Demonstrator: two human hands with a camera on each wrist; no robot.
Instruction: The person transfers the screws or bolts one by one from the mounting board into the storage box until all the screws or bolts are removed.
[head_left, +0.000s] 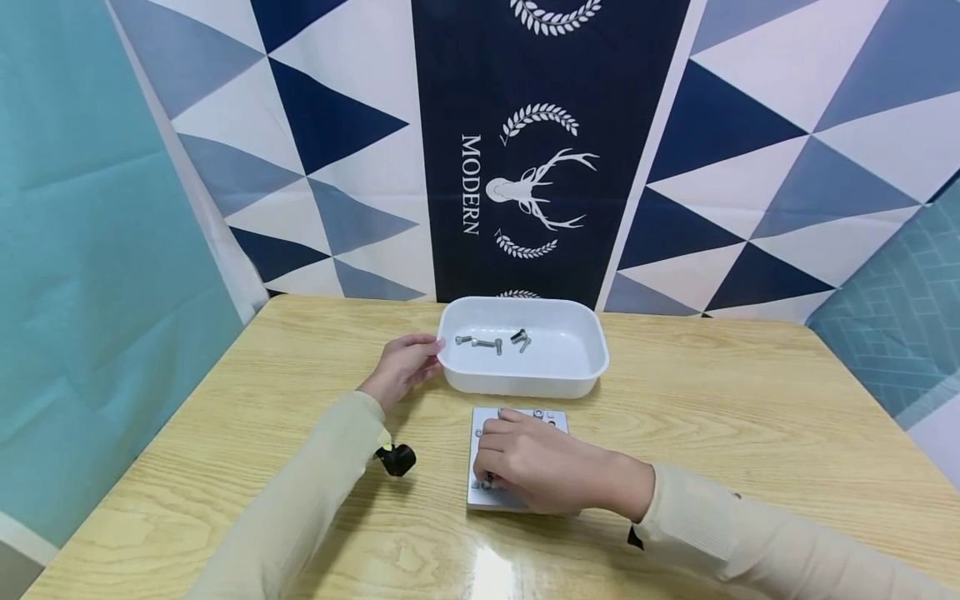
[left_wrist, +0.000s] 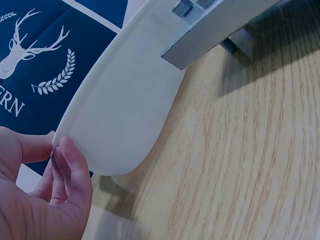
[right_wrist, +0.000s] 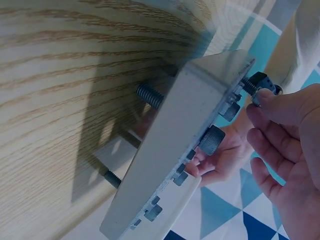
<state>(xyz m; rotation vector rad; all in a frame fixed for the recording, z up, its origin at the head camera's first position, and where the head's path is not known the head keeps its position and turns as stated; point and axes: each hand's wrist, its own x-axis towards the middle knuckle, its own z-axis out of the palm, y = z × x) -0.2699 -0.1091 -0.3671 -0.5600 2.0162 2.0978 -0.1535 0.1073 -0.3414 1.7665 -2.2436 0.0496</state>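
Observation:
My left hand (head_left: 406,365) pinches the left rim of a white plastic tray (head_left: 525,385) between thumb and fingers. Several loose metal bolts (head_left: 486,343) lie in the tray's left half and middle. Nearer to me, a silver metal plate (head_left: 480,498) stands raised off the table. My right hand (head_left: 534,463) is over this plate and hides much of it. In the right wrist view, its thumb and fingers pinch a screw (right_wrist: 249,86) at the plate's top face. Several socket-head bolts (right_wrist: 212,140) sit in the plate, and threaded ends (right_wrist: 150,96) stick out below.
The wooden table (head_left: 750,417) extends to both sides of the tray and plate. A patterned cloth (head_left: 352,150) hangs behind it. A black wrist camera (head_left: 396,459) juts from the left sleeve, low over the table.

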